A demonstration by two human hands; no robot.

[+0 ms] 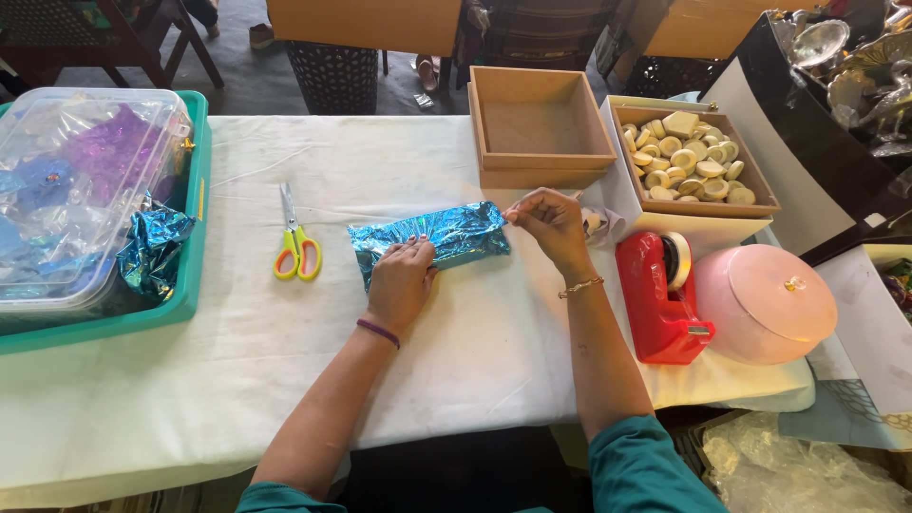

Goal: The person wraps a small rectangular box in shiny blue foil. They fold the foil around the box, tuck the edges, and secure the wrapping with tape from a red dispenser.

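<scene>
So the shiny blue foil-wrapped packet (pixel 432 237) is a longish, crinkly bundle lying flat on its side just right of the yellow-handled scissors (pixel 296 249), tilted a bit with its right end higher, its wrap pinched at that end and pressed down at the front.
</scene>
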